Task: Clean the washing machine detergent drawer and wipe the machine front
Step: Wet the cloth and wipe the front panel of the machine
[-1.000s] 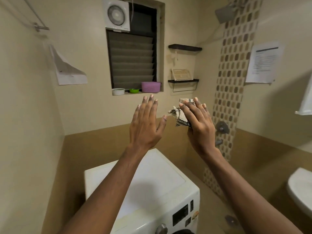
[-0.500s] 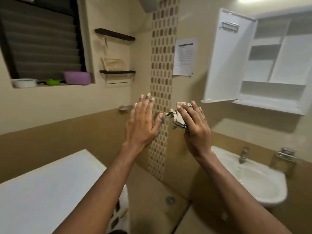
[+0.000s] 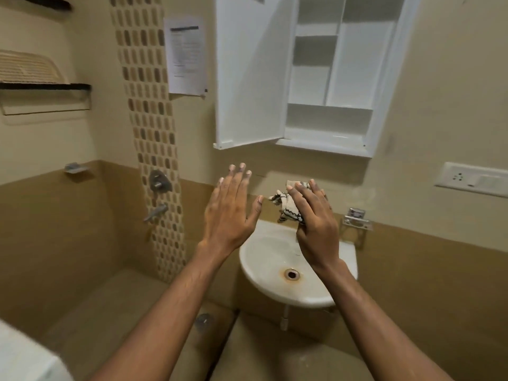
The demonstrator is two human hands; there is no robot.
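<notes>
My right hand (image 3: 316, 221) grips the bunched cloth (image 3: 287, 206), which sticks out past my curled fingers above the sink (image 3: 275, 270). My left hand (image 3: 229, 213) is spread flat, holding nothing.

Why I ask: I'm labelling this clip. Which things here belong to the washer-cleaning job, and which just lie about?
For the job: patterned cloth gripped in the right hand; open left hand; washing machine corner at lower left; probably the sink, for wetting the cloth.
Just about: open wall cabinet, paper notice, shower tap, wall socket.
</notes>
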